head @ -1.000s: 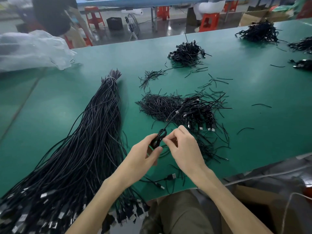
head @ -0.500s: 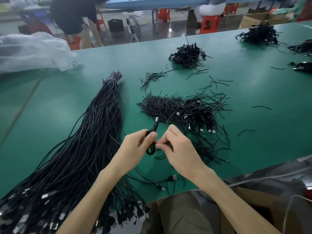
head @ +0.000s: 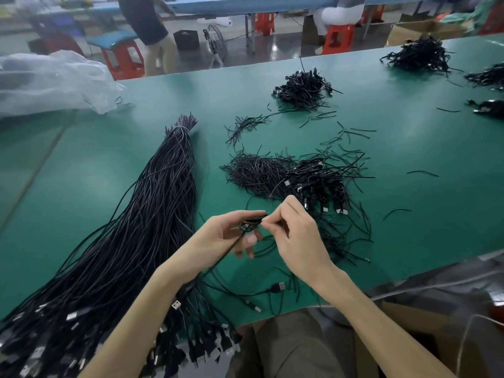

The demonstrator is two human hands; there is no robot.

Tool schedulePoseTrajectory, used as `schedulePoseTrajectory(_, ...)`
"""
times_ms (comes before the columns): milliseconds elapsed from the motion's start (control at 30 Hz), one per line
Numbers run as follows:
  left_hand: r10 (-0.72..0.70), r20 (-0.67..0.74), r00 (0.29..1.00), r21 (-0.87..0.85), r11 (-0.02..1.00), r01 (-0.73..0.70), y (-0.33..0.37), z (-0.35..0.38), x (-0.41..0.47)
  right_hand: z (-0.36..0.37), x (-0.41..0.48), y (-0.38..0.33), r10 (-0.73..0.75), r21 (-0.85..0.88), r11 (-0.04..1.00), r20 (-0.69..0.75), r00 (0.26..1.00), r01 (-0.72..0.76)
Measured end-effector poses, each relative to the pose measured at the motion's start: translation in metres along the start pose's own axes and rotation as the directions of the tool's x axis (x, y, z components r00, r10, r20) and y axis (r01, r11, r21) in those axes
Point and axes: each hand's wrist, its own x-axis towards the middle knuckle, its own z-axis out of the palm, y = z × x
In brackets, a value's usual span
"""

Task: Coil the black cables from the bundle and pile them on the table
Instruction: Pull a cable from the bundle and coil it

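A long bundle of black cables lies on the green table, tied at its far tip, with USB plugs fanned out at the near edge. My left hand holds a small black cable coil between thumb and fingers. My right hand pinches the coil's right side with fingertips. A strand of that cable trails down over my left palm. Just beyond my hands lies a pile of coiled cables among loose black ties.
More coiled piles sit farther back at centre and at the far right. A clear plastic bag lies at the far left. Loose USB cables rest by the near edge. A person stands beyond the table among red stools.
The coil has tipped from upright to lying flat between my fingers, and its free plug end no longer sticks up. Both hands have stayed close together above the table.
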Motion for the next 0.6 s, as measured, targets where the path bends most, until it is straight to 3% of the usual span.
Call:
schedulePoseTrajectory(133, -0.009, -0.153, 0.988, 0.214, 0.976, 0.042, 0.000, 0.003, 0.006, 0.004, 0.000, -0.004, -0.094, -0.072, 0.993, 0.020, 0.995, 0.095)
schedulePoseTrajectory(233, -0.097, -0.189, 0.977, 0.182, 0.974, 0.133, -0.004, 0.003, 0.012, 0.004, 0.002, -0.004, -0.237, -0.243, 0.940, 0.043, 0.971, 0.240)
schedulePoseTrajectory(333, -0.338, -0.042, 0.940, -0.041, 0.941, 0.336, -0.007, -0.006, 0.016, 0.007, 0.002, -0.006, -0.454, -0.413, 0.796, 0.077, 0.888, 0.443)
schedulePoseTrajectory(400, -0.403, 0.084, 0.911, -0.124, 0.903, 0.411, -0.008, -0.009, 0.017, 0.007, 0.001, -0.002, -0.497, -0.431, 0.757, 0.107, 0.861, 0.491)
schedulePoseTrajectory(467, -0.423, 0.032, 0.906, -0.110, 0.899, 0.424, -0.009, -0.010, 0.017, 0.007, 0.004, 0.004, -0.351, -0.351, 0.863, 0.101, 0.931, 0.363)
schedulePoseTrajectory(533, -0.415, -0.104, 0.904, -0.026, 0.910, 0.415, -0.011, -0.011, 0.017, 0.001, 0.015, 0.013, -0.002, -0.143, 0.990, 0.019, 1.000, 0.005)
schedulePoseTrajectory(600, -0.375, -0.254, 0.891, 0.257, 0.862, 0.436, -0.017, -0.017, 0.015, -0.010, 0.031, 0.028, 0.294, 0.036, 0.956, -0.082, 0.952, -0.292)
